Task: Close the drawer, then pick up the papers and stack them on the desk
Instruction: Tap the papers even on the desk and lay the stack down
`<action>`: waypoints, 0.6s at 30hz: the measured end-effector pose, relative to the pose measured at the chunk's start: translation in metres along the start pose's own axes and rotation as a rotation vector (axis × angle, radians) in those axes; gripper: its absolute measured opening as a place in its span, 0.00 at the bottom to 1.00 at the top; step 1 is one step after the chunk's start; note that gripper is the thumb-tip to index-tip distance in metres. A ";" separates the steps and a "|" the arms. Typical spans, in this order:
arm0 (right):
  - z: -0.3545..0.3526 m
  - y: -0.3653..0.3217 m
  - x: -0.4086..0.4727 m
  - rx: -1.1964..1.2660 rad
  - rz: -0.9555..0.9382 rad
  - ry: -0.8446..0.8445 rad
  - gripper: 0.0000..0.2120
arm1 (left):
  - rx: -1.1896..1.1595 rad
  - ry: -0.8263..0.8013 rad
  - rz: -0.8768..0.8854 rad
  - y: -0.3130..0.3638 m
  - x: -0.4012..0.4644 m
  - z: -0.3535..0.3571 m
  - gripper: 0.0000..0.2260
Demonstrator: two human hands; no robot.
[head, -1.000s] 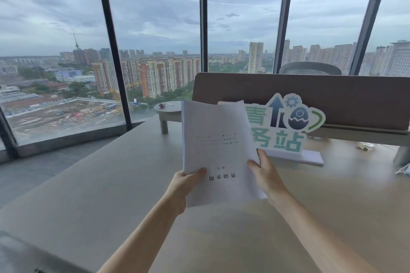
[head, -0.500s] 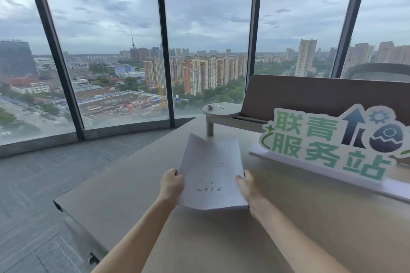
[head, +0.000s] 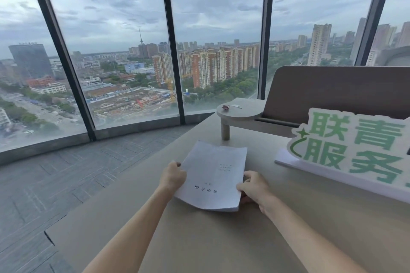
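On the worktop (head: 221, 239): papers (head: 213, 176) now lie nearly flat, lowered from upright a second ago.
Left hand (head: 173, 176): fingers pinch the left edge.
Right hand (head: 253, 188): fingers grip the right corner.
Meaning: I judge stacking almost finished.

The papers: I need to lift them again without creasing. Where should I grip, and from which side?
Grip the papers at their two long side edges, near the end closest to you, a hand from each side, as the left hand and right hand do now. The stack is thin and floppy on the desk, so two-sided support likely limits sagging.
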State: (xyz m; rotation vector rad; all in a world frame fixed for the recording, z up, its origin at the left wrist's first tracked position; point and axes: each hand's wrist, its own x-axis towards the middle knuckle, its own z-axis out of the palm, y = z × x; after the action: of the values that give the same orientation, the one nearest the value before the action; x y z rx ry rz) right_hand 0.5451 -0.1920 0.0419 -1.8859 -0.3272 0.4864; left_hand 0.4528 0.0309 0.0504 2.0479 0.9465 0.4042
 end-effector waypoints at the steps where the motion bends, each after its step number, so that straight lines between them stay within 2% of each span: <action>1: 0.002 -0.001 0.005 -0.009 -0.005 -0.001 0.14 | 0.003 0.012 0.012 0.001 0.007 0.002 0.18; 11: 0.014 0.000 0.042 0.093 0.016 0.044 0.14 | 0.079 -0.054 0.081 -0.008 0.069 0.004 0.18; 18: 0.016 -0.007 0.046 0.045 0.038 0.024 0.11 | 0.273 -0.041 0.131 0.003 0.073 0.007 0.19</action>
State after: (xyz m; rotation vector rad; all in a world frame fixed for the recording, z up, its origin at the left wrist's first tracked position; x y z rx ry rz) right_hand 0.5774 -0.1559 0.0351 -1.8559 -0.2628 0.4923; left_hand 0.5066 0.0807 0.0450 2.3656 0.8846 0.3140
